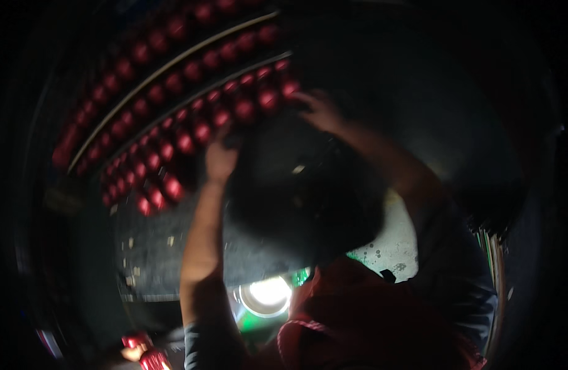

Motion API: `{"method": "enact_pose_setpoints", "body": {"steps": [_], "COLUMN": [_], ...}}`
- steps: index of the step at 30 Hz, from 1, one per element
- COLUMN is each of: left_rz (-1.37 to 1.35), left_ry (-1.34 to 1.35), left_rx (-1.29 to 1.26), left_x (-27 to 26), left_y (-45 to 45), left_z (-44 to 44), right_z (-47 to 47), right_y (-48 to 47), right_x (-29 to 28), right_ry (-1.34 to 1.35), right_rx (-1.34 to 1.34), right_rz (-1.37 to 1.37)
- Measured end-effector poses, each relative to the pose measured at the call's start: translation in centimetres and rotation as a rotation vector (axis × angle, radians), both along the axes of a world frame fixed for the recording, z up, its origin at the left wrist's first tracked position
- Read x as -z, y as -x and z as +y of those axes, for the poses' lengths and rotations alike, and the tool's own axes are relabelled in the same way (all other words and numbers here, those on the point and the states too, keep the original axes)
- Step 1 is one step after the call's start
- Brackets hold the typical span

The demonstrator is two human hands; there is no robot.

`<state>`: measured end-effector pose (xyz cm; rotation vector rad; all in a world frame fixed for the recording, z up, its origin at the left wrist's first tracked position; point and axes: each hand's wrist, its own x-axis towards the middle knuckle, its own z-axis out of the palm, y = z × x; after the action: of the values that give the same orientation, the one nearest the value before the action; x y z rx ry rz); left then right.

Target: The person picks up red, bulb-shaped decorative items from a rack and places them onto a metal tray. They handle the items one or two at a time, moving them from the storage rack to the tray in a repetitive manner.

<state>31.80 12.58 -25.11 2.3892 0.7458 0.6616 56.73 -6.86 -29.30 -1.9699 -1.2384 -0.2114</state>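
Note:
Rows of shiny red rounded pieces (244,109) stand close together on a dark surface ahead of me, blurred and dimly lit. My left hand (220,159) is just below the front row, a finger raised toward one red piece (221,117) and the thumb held apart. At the row's right end, my right hand (322,111) reaches its fingers to the last red piece (291,88); blur hides whether they touch it. Nothing shows held in either hand. Three more red pieces (158,197) form a short row at the front left.
Pale strips (180,60) run between the rows. Small light scraps (130,280) lie on the dark tabletop (159,245). A bright round lamp (269,293) glows below its near edge. Other red shiny items (153,358) are at the bottom left. Stacked thin sheets (494,259) stand at right.

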Motion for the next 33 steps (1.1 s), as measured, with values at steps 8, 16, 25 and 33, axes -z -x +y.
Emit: {"method": "enact_pose_setpoints", "body": {"steps": [8, 16, 25, 33], "left_rz": [0.218, 0.380, -0.071, -0.582], "left_ry": [-0.407, -0.279, -0.198, 0.773], "left_rx": [0.253, -0.403, 0.052, -0.147], "left_x": [8.3, 11.1, 7.5, 3.2], "left_y": [-16.3, -18.5, -6.5, 23.9], "left_z": [14.3, 11.5, 4.4, -9.0], "right_z": [13.3, 16.0, 3.1, -9.9], "right_y": [-5.9, -6.8, -5.0, 13.8], "right_x": [1.1, 5.5, 8.3, 1.4], "right_ry": [0.392, 0.043, -0.207, -0.477], "right_rx": [0.152, 0.225, 0.065, -0.192], "right_rz": [0.287, 0.240, 0.547, 1.250]}}
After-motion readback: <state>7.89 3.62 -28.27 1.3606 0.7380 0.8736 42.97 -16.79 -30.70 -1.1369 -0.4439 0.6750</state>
